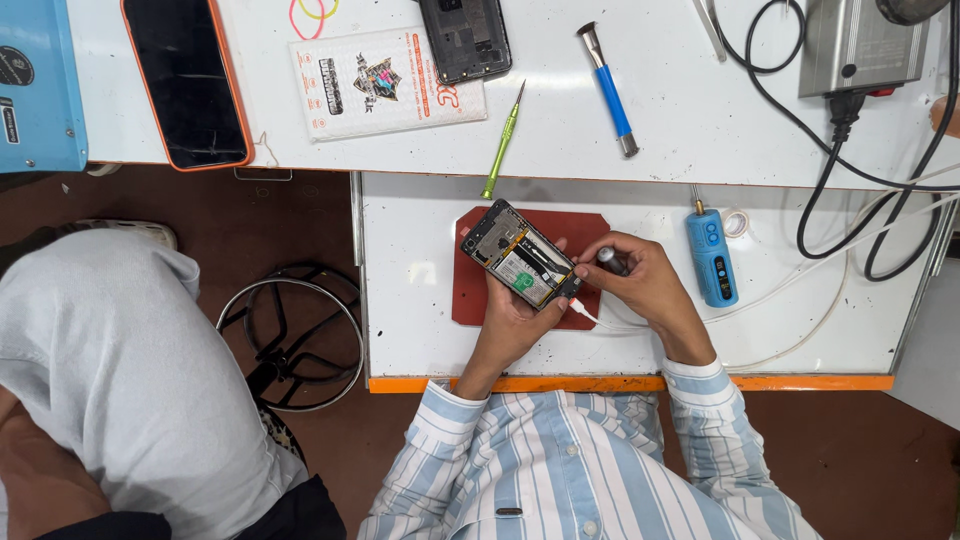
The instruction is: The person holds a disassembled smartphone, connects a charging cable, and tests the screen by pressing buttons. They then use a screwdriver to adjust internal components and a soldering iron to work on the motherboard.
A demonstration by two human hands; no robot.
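The left hand [510, 325] cups the opened phone [522, 255] from below, fingers curled round its edge, above the red mat [580, 235]. The right hand [645, 285] pinches a small tool [608, 260] at the phone's lower end. Best practice: keep the phone steady, the tool upright, pressure light.

1. A flat white packet [385, 80] lies on the upper table, rectangular, with black and red print and a dark picture in its middle.
2. Left of it, well apart, a dark phone screen [185, 78] in an orange frame lies blank and glossy.
3. A green label [524, 282] sits inside the opened phone [522, 255] — small, on its lower half.
4. A blue box [35, 85] at the far left edge carries small dark labels.
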